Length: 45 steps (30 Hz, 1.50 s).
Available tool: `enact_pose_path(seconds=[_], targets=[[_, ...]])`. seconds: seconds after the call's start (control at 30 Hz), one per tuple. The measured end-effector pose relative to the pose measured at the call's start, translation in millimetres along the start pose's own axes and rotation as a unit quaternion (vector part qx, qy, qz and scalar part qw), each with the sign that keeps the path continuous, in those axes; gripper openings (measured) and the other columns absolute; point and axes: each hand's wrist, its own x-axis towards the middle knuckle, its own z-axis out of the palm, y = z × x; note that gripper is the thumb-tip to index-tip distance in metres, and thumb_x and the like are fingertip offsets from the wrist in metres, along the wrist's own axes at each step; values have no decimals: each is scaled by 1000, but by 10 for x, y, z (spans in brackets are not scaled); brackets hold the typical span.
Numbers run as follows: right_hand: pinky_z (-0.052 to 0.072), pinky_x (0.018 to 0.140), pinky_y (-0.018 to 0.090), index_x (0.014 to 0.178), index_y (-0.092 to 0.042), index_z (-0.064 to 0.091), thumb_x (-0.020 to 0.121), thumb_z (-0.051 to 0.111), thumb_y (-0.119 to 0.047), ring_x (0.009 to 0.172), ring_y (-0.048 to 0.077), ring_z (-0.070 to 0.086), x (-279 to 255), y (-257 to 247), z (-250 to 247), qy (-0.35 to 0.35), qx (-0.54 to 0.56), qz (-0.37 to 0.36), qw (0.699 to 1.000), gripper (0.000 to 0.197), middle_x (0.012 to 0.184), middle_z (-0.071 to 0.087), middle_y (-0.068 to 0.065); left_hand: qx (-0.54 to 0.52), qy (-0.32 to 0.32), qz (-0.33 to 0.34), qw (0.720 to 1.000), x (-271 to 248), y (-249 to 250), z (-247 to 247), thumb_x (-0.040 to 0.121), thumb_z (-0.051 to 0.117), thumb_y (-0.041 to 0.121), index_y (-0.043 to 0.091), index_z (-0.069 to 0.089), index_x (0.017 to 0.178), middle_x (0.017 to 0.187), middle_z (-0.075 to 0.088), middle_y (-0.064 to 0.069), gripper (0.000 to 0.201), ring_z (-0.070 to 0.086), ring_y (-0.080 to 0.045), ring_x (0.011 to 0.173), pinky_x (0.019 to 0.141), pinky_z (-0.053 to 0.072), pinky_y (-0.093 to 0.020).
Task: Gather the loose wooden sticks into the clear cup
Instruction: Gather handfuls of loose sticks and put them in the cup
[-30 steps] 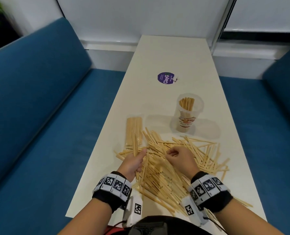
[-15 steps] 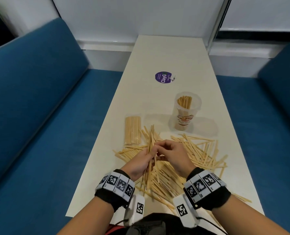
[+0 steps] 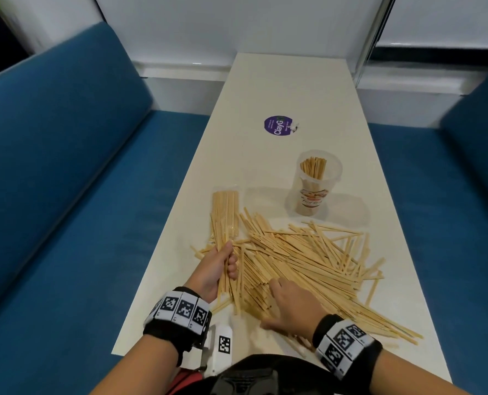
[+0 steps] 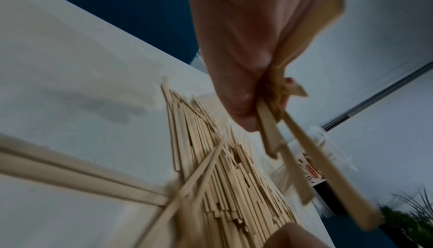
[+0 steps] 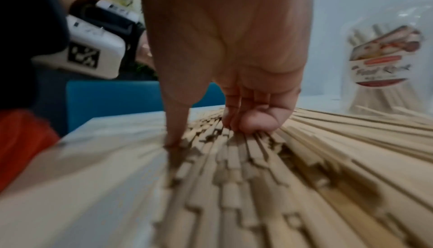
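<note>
A wide pile of loose wooden sticks point(image 3: 308, 258) lies across the white table point(image 3: 291, 86). Beyond it stands the clear cup point(image 3: 318, 189), with several sticks upright inside. My left hand point(image 3: 220, 269) grips a few sticks point(image 4: 304, 159) at the pile's left edge, lifted off the table. My right hand point(image 3: 288, 306) sits palm down on the pile's near end. Its thumb point(image 5: 175, 131) presses down at the stick ends and its curled fingers point(image 5: 246, 120) dig into the sticks point(image 5: 234, 159). The labelled cup point(image 5: 384, 66) shows behind that hand.
A flat clear packet of sticks point(image 3: 225, 212) lies left of the cup, touching the pile. A purple round sticker point(image 3: 278, 126) is farther up the table. Blue sofa seats point(image 3: 66, 195) flank the narrow table. The near table edge is close to my wrists.
My hands, which met over the pile's middle half a second ago, have parted. The right hand has dropped back to the pile's near end. The left still holds sticks, now farther left.
</note>
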Motion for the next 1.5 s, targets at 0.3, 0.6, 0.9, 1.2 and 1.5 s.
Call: enact_pose_path(seconds=[0.3,0.6,0.9,1.2,1.5], targets=[[51,73,28,98,-13,61,93,49,-24,85,18,60,-29,162,-108,60,104,47,992,17,96,63,2,52,-1,-33,998,55,-74,-46,99,43,17,9,51,93,61,39,0,14,38,-5,41,38,34,-15],[42,71,23,108,-12,54,93,51,-27,93,18,57,-71,46,-27,55,92,41,993,21,108,56,3,145,-22,-44,988,62,-117,22,97,46,27,13,47,82,49,34,7,21,31,-5,38,37,28,-15],[46,73,21,109,-16,66,89,60,-32,79,10,57,-137,308,-343,107,199,132,965,27,101,66,0,230,-50,-55,970,17,-140,116,94,51,35,20,53,101,51,29,8,17,29,-4,40,40,26,-15],[38,57,17,79,-10,69,78,74,-34,58,7,48,-257,489,-512,138,364,137,911,24,63,55,-3,280,-68,-63,956,30,-169,433,85,56,48,14,42,129,69,45,6,58,31,-7,55,48,31,-18],[32,51,14,65,-11,61,84,68,-28,58,7,42,-156,186,-575,197,419,123,878,26,61,51,-2,211,-9,-61,975,184,-188,775,45,72,76,15,13,149,144,41,-18,134,38,-36,132,107,33,-49]])
